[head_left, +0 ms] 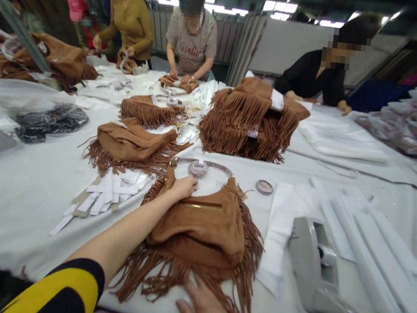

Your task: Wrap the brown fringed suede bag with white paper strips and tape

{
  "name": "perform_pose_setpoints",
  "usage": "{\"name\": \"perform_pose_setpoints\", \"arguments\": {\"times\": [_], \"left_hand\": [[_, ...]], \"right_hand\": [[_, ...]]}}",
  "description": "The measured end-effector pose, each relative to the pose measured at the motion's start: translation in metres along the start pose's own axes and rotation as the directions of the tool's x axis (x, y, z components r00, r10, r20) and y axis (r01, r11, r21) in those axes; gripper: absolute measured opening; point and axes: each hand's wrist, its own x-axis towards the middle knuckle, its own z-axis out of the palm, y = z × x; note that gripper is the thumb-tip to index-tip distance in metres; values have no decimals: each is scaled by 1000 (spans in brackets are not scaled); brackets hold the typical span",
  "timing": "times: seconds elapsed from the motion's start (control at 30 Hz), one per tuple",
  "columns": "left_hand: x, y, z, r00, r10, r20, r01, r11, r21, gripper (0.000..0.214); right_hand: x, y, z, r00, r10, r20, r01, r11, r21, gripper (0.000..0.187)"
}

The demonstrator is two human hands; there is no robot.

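Note:
A brown suede-like handbag with long fringe lies before me, its zipper facing up. My left hand reaches over its top edge, fingers closed on the bag near the left end of the handle. The handle looks wrapped in clear film and arches away from me. Inside that arch is a small wrapped ring. Close to the bag's lower fringe, my right hand is open with its fingers apart; whether it touches the strands is hard to tell.
A grey tape dispenser stands right of the bag, beside white folded strips. A tape roll lies nearby. Paper tags are heaped at left. More fringed bags and a stack sit farther back, where several people work.

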Motion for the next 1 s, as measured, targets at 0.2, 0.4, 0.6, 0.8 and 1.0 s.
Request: {"name": "perform_pose_setpoints", "arguments": {"times": [0.2,0.4,0.6,0.8,1.0], "left_hand": [[1,-6,10,998,-14,-68,13,1000,-17,16],[-4,-1,6,992,-24,-125,23,1000,-3,15],[1,-1,6,993,-23,-114,24,1000,14,14],[2,-4,7,994,-11,-106,10,1000,-10,14],[0,-4,5,994,-30,-109,25,999,-45,15]], "right_hand": [[-53,-7,34,935,-281,-217,207,928,-311,40],[-46,-7,33,914,-354,-199,280,904,-324,33],[-32,-24,40,928,-366,-70,347,917,-196,42],[-36,-17,22,887,-433,-159,406,896,-179,24],[-22,3,0,890,-410,-200,377,907,-186,27]]}}
